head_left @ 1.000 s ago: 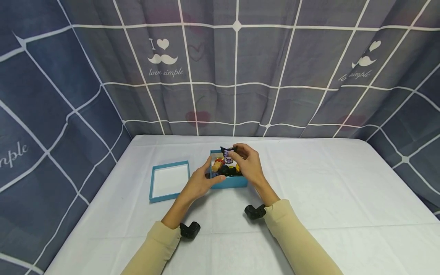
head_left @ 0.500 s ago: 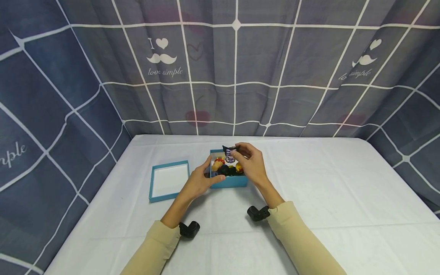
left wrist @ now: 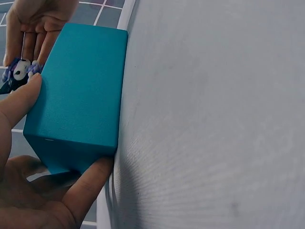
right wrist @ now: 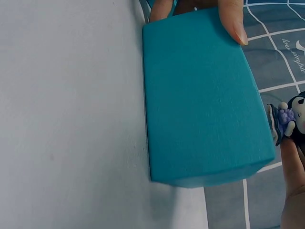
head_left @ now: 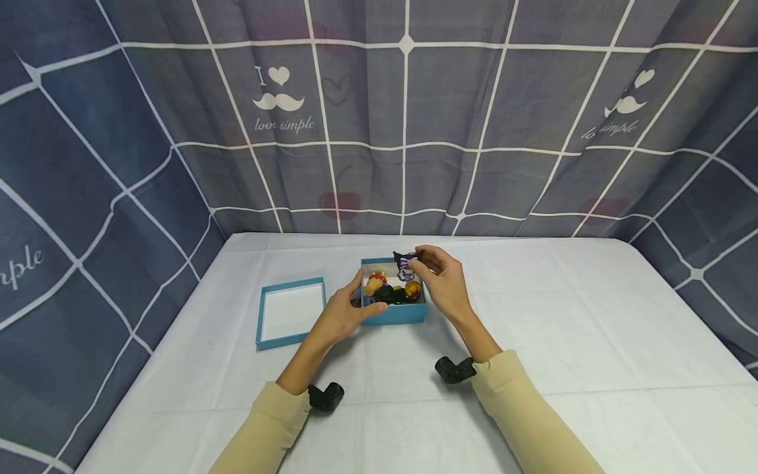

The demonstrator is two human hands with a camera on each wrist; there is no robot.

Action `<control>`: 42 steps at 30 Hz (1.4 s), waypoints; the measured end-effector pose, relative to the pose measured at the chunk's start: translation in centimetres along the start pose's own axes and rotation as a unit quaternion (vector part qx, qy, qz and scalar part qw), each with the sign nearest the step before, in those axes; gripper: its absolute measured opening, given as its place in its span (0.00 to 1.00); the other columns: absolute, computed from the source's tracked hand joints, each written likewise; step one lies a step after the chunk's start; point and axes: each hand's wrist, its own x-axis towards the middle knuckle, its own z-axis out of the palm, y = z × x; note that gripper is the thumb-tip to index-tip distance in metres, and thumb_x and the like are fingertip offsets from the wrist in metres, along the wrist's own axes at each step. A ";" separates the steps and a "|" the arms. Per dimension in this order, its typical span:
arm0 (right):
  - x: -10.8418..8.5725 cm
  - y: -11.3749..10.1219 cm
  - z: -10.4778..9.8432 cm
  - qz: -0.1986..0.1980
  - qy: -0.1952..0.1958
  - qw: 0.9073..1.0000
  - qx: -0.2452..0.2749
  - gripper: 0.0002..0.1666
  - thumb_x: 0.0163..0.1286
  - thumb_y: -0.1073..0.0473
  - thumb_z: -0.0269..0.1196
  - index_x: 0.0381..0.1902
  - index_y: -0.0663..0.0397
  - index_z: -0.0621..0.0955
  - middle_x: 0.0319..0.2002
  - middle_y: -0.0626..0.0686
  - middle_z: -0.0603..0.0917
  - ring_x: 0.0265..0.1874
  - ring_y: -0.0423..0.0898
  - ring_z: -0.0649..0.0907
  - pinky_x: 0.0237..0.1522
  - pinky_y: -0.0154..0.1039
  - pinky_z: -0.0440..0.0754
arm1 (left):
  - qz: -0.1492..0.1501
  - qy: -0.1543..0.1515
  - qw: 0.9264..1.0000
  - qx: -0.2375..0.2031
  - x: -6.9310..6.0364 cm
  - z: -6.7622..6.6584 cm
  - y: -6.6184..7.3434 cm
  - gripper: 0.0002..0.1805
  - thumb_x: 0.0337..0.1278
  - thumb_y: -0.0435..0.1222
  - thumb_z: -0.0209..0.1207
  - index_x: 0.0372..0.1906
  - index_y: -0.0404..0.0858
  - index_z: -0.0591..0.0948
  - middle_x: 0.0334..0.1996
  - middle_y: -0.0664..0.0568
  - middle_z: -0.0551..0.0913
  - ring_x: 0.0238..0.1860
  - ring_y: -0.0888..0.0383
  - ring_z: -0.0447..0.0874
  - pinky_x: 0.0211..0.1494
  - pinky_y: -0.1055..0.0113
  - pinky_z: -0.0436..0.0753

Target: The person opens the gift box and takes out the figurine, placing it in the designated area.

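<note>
A teal box (head_left: 393, 316) stands on the white table, with several small figures (head_left: 398, 293) inside. My left hand (head_left: 343, 315) grips its left end, thumb on the near side; the left wrist view shows the fingers round the end of the box (left wrist: 81, 86). Above the box's right back part, my right hand (head_left: 444, 283) pinches a small black and purple figure (head_left: 405, 266). The same figure (right wrist: 286, 119) appears in the right wrist view beside the box's upper edge, white-faced, with one finger under it.
Left of the box, a teal-rimmed lid (head_left: 292, 281) lies with its white inside up on the white cloth (head_left: 568, 309). Grey-blue curtains (head_left: 450, 99) with white lines hang behind the table and at both sides.
My right hand has moved to the right with the black and purple figure, uncovering a yellow and red figure in the box. My left hand has stayed on the box.
</note>
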 end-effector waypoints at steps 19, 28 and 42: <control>-0.2 1.2 -2.7 0.016 0.026 0.999 -0.017 0.19 0.71 0.73 0.58 0.58 0.79 0.73 0.48 0.72 0.80 0.42 0.44 0.83 0.46 0.28 0.78 | 0.009 0.002 1.000 0.001 -0.1 -0.1 -0.2 0.52 0.57 0.50 0.69 0.80 0.47 0.51 0.75 0.41 0.56 0.73 0.40 0.55 0.61 0.44 0.70; -0.6 2.0 -4.2 0.033 0.027 0.997 -0.057 0.20 0.72 0.72 0.56 0.59 0.79 0.72 0.49 0.72 0.80 0.46 0.50 0.81 0.47 0.25 0.76 | 0.021 -0.001 1.000 -0.015 -0.1 -0.1 -0.3 0.51 0.58 0.48 0.69 0.79 0.46 0.51 0.74 0.41 0.58 0.72 0.42 0.59 0.64 0.45 0.69; -0.1 7.3 -6.0 0.057 0.019 0.995 -0.085 0.22 0.76 0.64 0.55 0.61 0.75 0.70 0.53 0.69 0.78 0.53 0.58 0.80 0.50 0.27 0.74 | 0.023 -0.013 0.999 -0.029 0.0 -0.1 -0.3 0.50 0.59 0.47 0.68 0.80 0.45 0.51 0.74 0.40 0.59 0.71 0.41 0.62 0.63 0.46 0.71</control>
